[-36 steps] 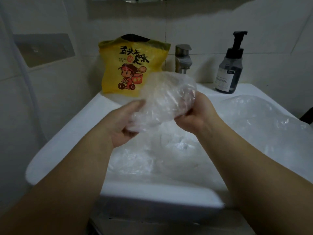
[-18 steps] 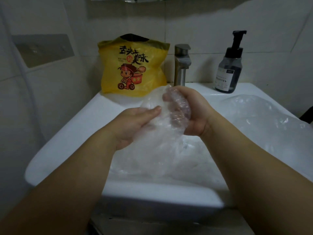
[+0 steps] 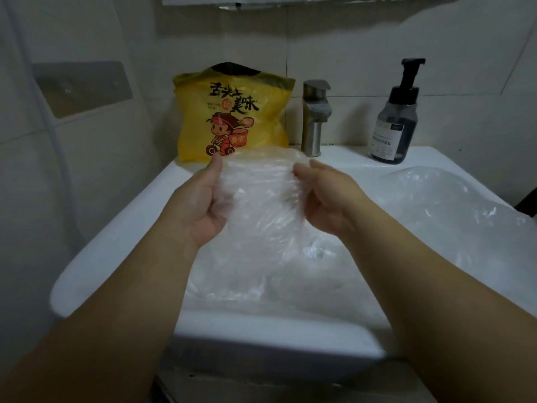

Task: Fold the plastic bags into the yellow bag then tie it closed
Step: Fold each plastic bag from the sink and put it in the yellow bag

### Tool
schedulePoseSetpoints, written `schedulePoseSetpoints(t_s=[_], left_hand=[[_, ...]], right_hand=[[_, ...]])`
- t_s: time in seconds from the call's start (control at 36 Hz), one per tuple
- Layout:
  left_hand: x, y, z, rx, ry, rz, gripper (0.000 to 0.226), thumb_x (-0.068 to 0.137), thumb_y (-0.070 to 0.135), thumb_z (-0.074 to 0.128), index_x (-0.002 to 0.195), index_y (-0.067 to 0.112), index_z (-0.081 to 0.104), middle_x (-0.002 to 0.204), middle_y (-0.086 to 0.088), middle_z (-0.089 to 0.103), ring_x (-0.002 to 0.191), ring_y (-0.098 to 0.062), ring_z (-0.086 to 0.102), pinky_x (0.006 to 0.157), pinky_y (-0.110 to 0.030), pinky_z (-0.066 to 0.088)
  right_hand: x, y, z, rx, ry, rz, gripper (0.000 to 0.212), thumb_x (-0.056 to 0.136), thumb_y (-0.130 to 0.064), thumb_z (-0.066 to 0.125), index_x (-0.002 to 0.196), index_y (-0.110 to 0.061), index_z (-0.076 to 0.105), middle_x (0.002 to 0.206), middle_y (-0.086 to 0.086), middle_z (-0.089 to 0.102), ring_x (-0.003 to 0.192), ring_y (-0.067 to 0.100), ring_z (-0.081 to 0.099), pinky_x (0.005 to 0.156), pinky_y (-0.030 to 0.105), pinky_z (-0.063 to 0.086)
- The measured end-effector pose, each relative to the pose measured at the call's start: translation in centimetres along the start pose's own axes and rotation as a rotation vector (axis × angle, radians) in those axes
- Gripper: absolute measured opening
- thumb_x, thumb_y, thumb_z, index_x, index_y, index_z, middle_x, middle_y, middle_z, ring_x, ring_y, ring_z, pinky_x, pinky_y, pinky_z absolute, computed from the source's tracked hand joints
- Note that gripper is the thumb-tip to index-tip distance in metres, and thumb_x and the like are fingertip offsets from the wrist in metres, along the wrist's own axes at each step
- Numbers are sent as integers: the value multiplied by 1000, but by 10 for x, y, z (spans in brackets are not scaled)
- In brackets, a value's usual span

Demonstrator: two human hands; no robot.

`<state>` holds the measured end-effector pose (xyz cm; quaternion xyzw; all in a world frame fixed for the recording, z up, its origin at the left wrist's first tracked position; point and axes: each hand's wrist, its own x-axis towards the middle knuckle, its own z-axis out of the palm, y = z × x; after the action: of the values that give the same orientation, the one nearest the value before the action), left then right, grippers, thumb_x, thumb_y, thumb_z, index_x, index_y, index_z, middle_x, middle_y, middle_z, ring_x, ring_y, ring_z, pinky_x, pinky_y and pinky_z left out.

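Both upper corners of one clear plastic bag (image 3: 258, 187) are pinched above the sink (image 3: 116, 242).
Your left hand (image 3: 200, 205) and right hand (image 3: 322, 199) are apart, each gripping an edge, so the bag stretches left to right and hangs down toward more plastic bags (image 3: 290, 271) heaped in the basin. Behind it the yellow bag (image 3: 232, 117) stands upright, mouth up, against the wall, just beside the faucet (image 3: 313, 117). A pump bottle (image 3: 395, 117) stands farther right.

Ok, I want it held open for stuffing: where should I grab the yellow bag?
Probably by its top rim, from above on the left: the yellow bag stands upright by the wall, mouth open upward, and the faucet crowds its right side.
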<state>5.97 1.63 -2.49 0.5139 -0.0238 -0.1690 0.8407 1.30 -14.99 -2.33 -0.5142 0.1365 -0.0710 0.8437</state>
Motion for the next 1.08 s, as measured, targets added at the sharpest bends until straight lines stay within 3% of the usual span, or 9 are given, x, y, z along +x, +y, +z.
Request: schedulePoseSetpoints(t_s=[0.14,0.28,0.39,0.47,0.58,0.69,0.78,0.94,1.08], left_hand=[[4,0,-4,-79,18,-20,29,93,41,57,106,18,68,93,3,73,67,-6,69,56,-19,56],[10,3,-12,-93,31,-66,43,86,55,60,108,19,68,91,5,71,68,-7,68,78,-21,55],[2,1,-13,119,-183,-130,72,68,49,72,133,23,56,83,1,67,71,-11,60,68,-26,54],[-2,-3,-9,216,-140,-80,66,82,20,67,142,27,42,67,4,68,52,-5,56,51,-18,52],[5,1,-13,86,-86,30,47,90,9,60,133,25,54,75,5,69,61,-5,57,61,-22,52],[5,1,-13,176,-30,118,18,89,6,62,93,20,71,76,5,69,67,-5,60,59,-20,52],[5,-1,-13,243,12,204,18,90,2,61,97,17,68,75,8,67,62,0,59,54,-15,49],[7,-8,-16,689,123,469,56,80,2,74,131,16,57,90,14,58,79,0,55,73,-13,43],[4,-10,-26,1166,281,595,39,83,18,74,121,16,65,80,11,51,82,-13,52,74,-21,37]], right_hand=[[-4,-8,-8,-26,-237,57,72,80,-55,65,142,-25,43,129,13,60,112,31,62,95,46,50],[-8,0,-3,-205,-147,-60,77,87,-6,65,150,-28,27,111,13,62,97,30,64,90,43,53],[-6,-4,-9,-100,29,-139,60,93,-13,60,146,-25,35,105,5,62,97,28,66,84,45,56],[-6,-9,-15,-17,-18,-15,60,94,-25,59,148,-28,31,110,4,60,95,25,65,80,45,56],[-11,-12,-19,80,-152,86,52,93,-25,56,142,-25,40,93,7,66,70,21,65,61,33,54],[-10,-12,-15,-6,-43,-61,22,94,-4,53,112,-13,61,101,10,65,81,22,64,76,38,57],[-9,-11,-15,-5,-19,-71,28,93,-7,56,120,-4,59,113,14,64,95,25,65,93,47,52],[-8,-5,-16,-539,-72,-118,76,78,19,59,146,-3,32,138,18,48,105,32,61,87,39,55],[-2,3,-25,-1132,137,-322,52,90,2,52,140,-13,46,131,9,54,107,25,58,68,24,48]])
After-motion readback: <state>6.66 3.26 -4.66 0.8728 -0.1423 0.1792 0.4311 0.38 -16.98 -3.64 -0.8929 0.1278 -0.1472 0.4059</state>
